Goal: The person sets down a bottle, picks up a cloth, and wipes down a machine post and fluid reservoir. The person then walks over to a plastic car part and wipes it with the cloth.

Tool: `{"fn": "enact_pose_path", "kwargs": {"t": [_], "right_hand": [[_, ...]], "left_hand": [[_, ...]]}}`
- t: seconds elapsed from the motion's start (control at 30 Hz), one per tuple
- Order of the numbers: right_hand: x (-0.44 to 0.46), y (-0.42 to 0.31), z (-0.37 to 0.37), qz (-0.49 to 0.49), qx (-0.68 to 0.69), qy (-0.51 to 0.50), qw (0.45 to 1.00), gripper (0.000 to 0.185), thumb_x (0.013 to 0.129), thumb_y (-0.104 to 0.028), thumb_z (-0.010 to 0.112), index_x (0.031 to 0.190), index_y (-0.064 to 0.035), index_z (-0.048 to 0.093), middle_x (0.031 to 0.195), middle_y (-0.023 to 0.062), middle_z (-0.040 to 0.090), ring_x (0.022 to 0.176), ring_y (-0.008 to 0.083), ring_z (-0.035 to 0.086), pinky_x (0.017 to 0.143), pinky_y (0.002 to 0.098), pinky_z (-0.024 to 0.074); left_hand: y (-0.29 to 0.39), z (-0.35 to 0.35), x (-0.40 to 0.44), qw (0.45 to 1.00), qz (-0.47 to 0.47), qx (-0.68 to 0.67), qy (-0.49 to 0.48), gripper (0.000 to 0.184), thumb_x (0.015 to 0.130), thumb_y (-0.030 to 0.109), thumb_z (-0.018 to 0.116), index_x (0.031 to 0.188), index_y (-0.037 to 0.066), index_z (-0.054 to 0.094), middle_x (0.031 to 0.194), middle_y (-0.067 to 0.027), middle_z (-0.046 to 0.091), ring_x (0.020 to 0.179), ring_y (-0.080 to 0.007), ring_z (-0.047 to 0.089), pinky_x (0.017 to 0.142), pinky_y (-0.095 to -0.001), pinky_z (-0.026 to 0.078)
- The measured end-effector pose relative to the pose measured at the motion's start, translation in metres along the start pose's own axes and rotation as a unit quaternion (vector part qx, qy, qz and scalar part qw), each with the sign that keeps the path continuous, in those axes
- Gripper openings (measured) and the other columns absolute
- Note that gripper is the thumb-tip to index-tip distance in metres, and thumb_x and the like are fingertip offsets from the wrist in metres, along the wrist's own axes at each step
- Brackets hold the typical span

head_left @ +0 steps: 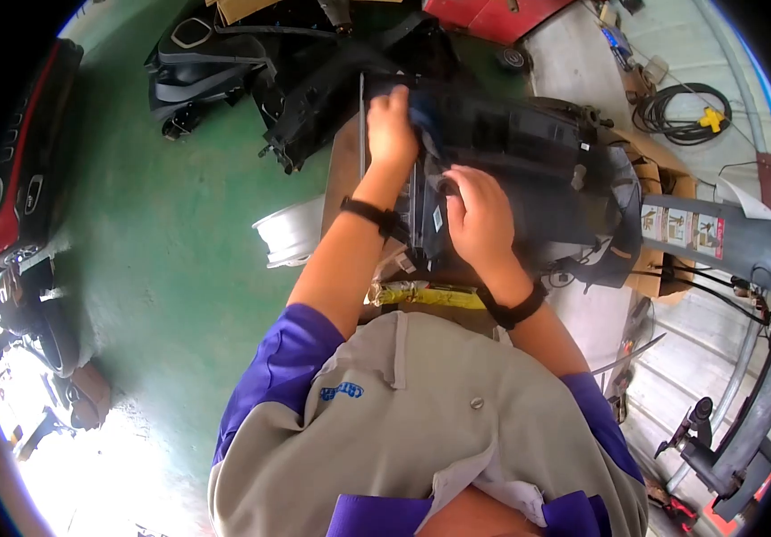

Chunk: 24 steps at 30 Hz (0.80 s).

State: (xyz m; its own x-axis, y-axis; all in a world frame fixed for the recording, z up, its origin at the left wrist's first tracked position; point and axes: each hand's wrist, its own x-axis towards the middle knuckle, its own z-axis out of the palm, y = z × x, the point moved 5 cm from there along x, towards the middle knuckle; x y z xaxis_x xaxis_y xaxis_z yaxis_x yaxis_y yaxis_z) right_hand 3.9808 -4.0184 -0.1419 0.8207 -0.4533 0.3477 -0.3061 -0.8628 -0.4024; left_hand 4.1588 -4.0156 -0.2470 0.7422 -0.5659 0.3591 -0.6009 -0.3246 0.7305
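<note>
A large black car part (511,134), with a long straight edge on its left, lies in front of me. My left hand (392,130) is closed at that edge, fingers curled; what they hold is hidden. A dark bluish, cloth-like piece (426,121) runs beside it toward my right hand (482,215). That hand is closed too, lower and to the right, its thumb and fingers around something dark that I cannot make out. A small white label (437,219) shows on the black part near my right hand.
Below the part lies a yellow packet (430,294). A white wheel rim (291,231) stands on the green floor (179,304). Black car parts (211,67) lie at the back. A grey lift arm (726,233) and coiled black cable (683,115) are right, a red vehicle (23,161) left.
</note>
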Motion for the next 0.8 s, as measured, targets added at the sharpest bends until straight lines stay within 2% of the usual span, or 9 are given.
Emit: {"fn": "enact_pose_path", "kwargs": {"t": [0.03,0.13,0.23,0.37,0.47,0.6,0.63,0.73,0.8], "right_hand": [[0.001,0.0,0.0,-0.001,-0.002,0.001,1.0,0.03,0.079,-0.007,0.061,0.109,-0.0056,0.061,0.112,0.0118,0.063,0.107,0.032,0.057,0.092,0.0431,0.0456],[0.001,-0.001,-0.001,0.0,-0.009,-0.002,1.0,0.03,0.079,-0.007,0.061,0.109,-0.0058,0.061,0.112,0.0113,0.063,0.106,0.0315,0.058,0.092,0.0425,0.046],[0.001,-0.001,0.001,-0.002,-0.006,0.0,1.0,0.03,0.078,-0.007,0.062,0.108,-0.0059,0.061,0.111,0.0107,0.063,0.106,0.0309,0.058,0.091,0.0421,0.0462],[0.0,0.002,0.003,0.002,0.004,-0.003,1.0,0.03,0.078,-0.007,0.061,0.108,-0.0064,0.061,0.11,0.0093,0.064,0.106,0.0298,0.058,0.091,0.0417,0.0463],[-0.001,0.0,0.0,-0.001,-0.003,0.007,1.0,0.03,0.078,-0.007,0.061,0.108,-0.0062,0.061,0.109,0.009,0.064,0.104,0.0295,0.059,0.09,0.0415,0.0466],[-0.001,-0.003,-0.003,-0.007,-0.004,0.017,1.0,0.029,0.078,-0.007,0.062,0.107,-0.0062,0.061,0.107,0.009,0.064,0.103,0.0296,0.059,0.089,0.0412,0.0468],[0.0,-0.003,-0.002,-0.006,0.0,0.013,1.0,0.029,0.078,-0.007,0.062,0.106,-0.0062,0.061,0.107,0.009,0.065,0.102,0.0297,0.06,0.089,0.0412,0.0468],[0.0,-0.003,0.0,-0.015,0.004,0.003,1.0,0.028,0.078,-0.008,0.063,0.106,-0.0059,0.062,0.105,0.009,0.065,0.101,0.03,0.06,0.089,0.0413,0.0471],[-0.001,-0.003,-0.001,-0.015,0.005,0.004,1.0,0.028,0.078,-0.008,0.063,0.106,-0.0057,0.062,0.104,0.009,0.065,0.101,0.03,0.06,0.088,0.0412,0.0472]], "left_hand": [[0.003,0.017,-0.001,0.984,-0.06,0.085,-0.148,0.047,0.081,-0.003,0.053,0.126,0.008,0.051,0.109,-0.0225,0.055,0.102,-0.0404,0.057,0.085,-0.0463,0.05],[0.009,0.034,0.003,0.962,-0.034,0.213,-0.164,0.025,0.085,0.007,0.055,0.109,0.006,0.056,0.104,-0.0191,0.058,0.097,-0.0341,0.062,0.077,-0.0414,0.056],[0.001,0.029,0.005,0.953,0.045,0.207,-0.218,0.018,0.084,0.009,0.056,0.102,0.005,0.058,0.102,-0.0168,0.059,0.097,-0.0334,0.062,0.077,-0.0413,0.056],[0.004,0.013,-0.009,0.912,0.165,0.237,-0.291,0.015,0.078,0.009,0.06,0.092,0.009,0.065,0.103,-0.0108,0.06,0.101,-0.0298,0.06,0.078,-0.0378,0.055],[0.026,-0.013,-0.025,0.893,0.245,0.212,-0.312,0.023,0.075,0.009,0.06,0.097,0.011,0.065,0.106,-0.0073,0.058,0.106,-0.0281,0.057,0.082,-0.0365,0.052],[0.02,-0.025,-0.077,0.961,0.16,0.108,-0.198,0.036,0.076,0.006,0.06,0.112,0.009,0.06,0.129,-0.0088,0.053,0.118,-0.0296,0.049,0.093,-0.0396,0.046],[0.013,-0.017,-0.087,0.958,0.117,0.128,-0.226,0.037,0.077,0.005,0.059,0.114,0.008,0.059,0.136,-0.0097,0.049,0.125,-0.03,0.045,0.095,-0.0399,0.045],[-0.004,0.003,-0.094,0.947,0.093,0.168,-0.257,0.037,0.077,0.004,0.059,0.114,0.008,0.058,0.139,-0.0102,0.048,0.129,-0.0291,0.042,0.096,-0.0398,0.045],[-0.004,0.004,-0.095,0.94,0.109,0.156,-0.284,0.032,0.077,0.006,0.061,0.109,0.009,0.06,0.134,-0.0107,0.052,0.128,-0.0274,0.045,0.094,-0.0407,0.047]]}}
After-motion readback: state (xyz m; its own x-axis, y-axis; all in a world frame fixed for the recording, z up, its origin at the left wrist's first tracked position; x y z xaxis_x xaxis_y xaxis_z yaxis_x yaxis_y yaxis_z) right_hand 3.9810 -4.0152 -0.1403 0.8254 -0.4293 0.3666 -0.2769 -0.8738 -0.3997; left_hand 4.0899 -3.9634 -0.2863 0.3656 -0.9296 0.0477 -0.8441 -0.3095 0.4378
